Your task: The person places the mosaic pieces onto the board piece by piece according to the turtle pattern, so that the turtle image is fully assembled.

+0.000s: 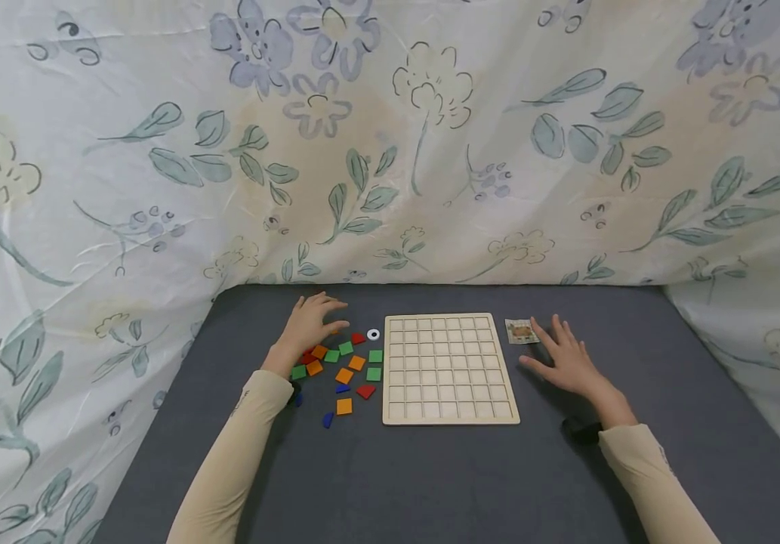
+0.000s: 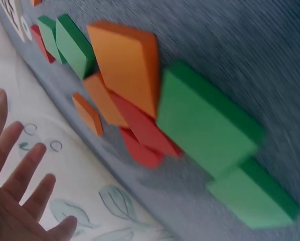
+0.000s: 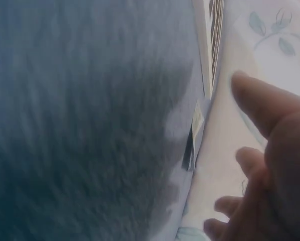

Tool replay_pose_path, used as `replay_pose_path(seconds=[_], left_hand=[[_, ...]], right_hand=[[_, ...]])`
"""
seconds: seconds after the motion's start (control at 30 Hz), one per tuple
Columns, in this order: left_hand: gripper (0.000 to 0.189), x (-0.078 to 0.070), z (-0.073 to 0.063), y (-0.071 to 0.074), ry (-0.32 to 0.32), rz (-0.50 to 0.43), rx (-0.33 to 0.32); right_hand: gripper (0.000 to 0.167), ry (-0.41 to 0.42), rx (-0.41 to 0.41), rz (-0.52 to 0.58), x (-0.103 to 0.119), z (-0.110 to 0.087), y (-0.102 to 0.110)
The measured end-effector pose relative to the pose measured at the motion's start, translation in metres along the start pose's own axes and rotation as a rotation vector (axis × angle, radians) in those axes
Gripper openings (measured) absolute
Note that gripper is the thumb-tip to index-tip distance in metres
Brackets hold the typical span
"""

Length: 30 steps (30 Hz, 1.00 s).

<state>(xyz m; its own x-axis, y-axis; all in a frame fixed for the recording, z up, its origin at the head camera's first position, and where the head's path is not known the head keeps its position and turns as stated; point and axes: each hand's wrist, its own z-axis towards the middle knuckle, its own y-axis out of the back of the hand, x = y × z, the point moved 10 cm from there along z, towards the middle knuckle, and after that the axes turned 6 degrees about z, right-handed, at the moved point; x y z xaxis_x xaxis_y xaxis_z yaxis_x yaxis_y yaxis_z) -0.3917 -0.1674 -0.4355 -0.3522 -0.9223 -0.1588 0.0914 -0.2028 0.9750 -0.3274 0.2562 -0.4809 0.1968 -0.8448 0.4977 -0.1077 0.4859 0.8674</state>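
Observation:
My left hand (image 1: 309, 323) hovers over the far left part of a scatter of coloured tiles, fingers spread and holding nothing. In the left wrist view the fingers (image 2: 32, 168) are apart, with green tiles (image 2: 210, 120), an orange tile (image 2: 125, 57) and red tiles (image 2: 142, 125) lying beyond them, some overlapping. My right hand (image 1: 566, 355) is spread over the cloth to the right of a pale wooden grid board (image 1: 448, 370). Its fingertips are right by a small printed card (image 1: 521, 331), which also shows edge-on as a card (image 3: 196, 123) in the right wrist view.
A white ring (image 1: 373, 334) lies near the board's top left corner. Blue pieces (image 1: 328, 420) and an orange square (image 1: 344, 406) lie toward the front. Dark grey cloth (image 1: 430, 483) covers the table, with a floral curtain (image 1: 390, 151) along its back and sides.

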Motion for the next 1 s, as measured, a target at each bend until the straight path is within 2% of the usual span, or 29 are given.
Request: replay_pose_path(seconds=[0.13,0.37,0.8,1.0], left_hand=[[0.042,-0.006,0.003,-0.008,-0.016,-0.029,0.009],[0.04,-0.014,0.007,-0.024,-0.01,-0.055,0.098],[0.037,-0.029,0.012,-0.036,-0.019,-0.013,0.171],[0.034,-0.03,0.015,-0.04,-0.019,-0.008,0.171]], right_hand=[[0.083,0.014,0.053,0.014,0.008,-0.003,-0.013],[0.077,0.044,0.14,0.049,0.019,-0.013,-0.032],[0.073,0.082,0.168,0.084,0.032,-0.028,-0.04],[0.07,0.097,0.177,0.106,0.036,-0.032,-0.039]])
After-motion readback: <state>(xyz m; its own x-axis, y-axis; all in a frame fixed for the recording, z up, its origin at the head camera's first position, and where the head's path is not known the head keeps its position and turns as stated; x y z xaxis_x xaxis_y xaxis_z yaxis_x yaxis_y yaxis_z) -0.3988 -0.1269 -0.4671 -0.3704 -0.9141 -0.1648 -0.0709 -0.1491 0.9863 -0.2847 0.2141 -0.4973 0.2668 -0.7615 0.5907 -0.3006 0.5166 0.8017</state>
